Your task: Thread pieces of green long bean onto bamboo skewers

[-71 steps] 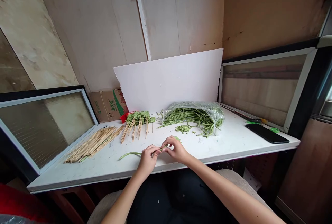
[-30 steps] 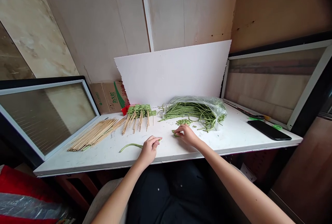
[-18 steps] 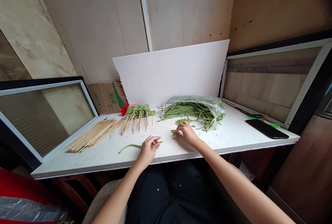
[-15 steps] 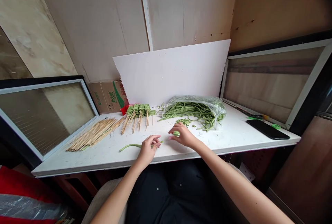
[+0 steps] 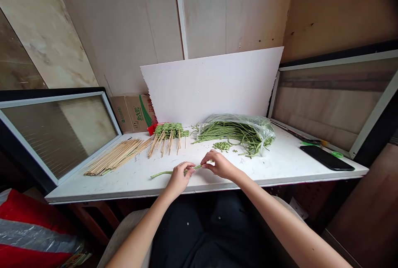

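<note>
White table (image 5: pixel 280 168), with both hands pinching one long bean (image 5: pixel 161 173) at its near edge.
A white board (image 5: pixel 211 85) leans at the far side, and a clear bag of beans (image 5: pixel 236 131) lies before it. Loose bamboo skewers (image 5: pixel 120 156) lie to the left and a black phone (image 5: pixel 326 158) to the right. The left hand (image 5: pixel 179 176) and right hand (image 5: pixel 219 164) each grip the bean between closed fingertips, its free end trailing left. Cut pieces (image 5: pixel 222 146) sit just beyond.

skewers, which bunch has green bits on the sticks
The smaller bunch farther back, beside the bag of beans: its far ends carry green pieces. The bigger pile on the left is bare wood.
</note>
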{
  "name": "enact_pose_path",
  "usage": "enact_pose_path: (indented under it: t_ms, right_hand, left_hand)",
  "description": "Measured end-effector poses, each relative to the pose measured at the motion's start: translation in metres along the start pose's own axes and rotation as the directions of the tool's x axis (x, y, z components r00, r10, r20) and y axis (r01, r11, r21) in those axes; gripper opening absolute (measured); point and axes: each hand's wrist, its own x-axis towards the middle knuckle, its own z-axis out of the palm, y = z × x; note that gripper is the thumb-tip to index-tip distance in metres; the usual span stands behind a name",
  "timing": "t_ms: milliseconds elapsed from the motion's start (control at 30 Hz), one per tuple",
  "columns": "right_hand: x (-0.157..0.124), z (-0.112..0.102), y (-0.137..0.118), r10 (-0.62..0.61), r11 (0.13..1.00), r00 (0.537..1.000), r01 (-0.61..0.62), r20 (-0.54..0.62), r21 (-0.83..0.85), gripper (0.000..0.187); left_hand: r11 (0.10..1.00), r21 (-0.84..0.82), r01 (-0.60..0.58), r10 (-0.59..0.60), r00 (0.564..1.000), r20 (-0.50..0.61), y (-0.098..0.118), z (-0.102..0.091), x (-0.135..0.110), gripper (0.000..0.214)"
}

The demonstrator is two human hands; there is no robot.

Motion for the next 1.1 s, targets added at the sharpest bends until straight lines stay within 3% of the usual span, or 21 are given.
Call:
enact_pose_path:
  t_ms: [133, 300, 500, 667, 867, 1100]
  right_hand:
    - [-0.001, 0.008, -0.005, 0.004, 0.999, 1.000, -0.004, 0.015, 0.040, 0.016]
    - [-0.001, 0.021, -0.009, -0.050, 0.999, 0.998, 0.049, -0.030, -0.010, 0.003]
    - [-0.004, 0.028, -0.009, -0.014, 0.999, 0.996, 0.019, -0.089, 0.050, 0.029]
    - [-0.005, 0.031, -0.011, 0.053, 0.991, 0.991, -0.037, -0.120, 0.132, 0.030]
    - [-0.007, 0.039, -0.008, 0.129, 0.941, 0.988, -0.096, -0.082, 0.325, 0.018]
    - [-0.011, 0.043, -0.001, 0.215, 0.849, 0.975, -0.213, 0.051, 0.483, 0.011]
  left_hand:
    - [0.997, 0.036, -0.064, 0.064, 0.998, 0.006, 0.007, 0.000, -0.001, 0.018]
    - [0.994, 0.065, -0.091, 0.091, 0.996, 0.006, 0.011, 0.001, -0.001, 0.018]
    - [0.992, 0.042, -0.115, 0.113, 0.993, 0.046, 0.015, 0.006, -0.005, 0.028]
    - [0.995, 0.012, -0.095, 0.094, 0.994, 0.057, 0.018, 0.008, -0.006, 0.035]
    - [0.996, -0.045, -0.081, 0.085, 0.993, 0.088, 0.009, 0.007, -0.005, 0.040]
    - [0.996, -0.061, -0.058, 0.065, 0.990, 0.123, -0.002, 0.008, -0.007, 0.040]
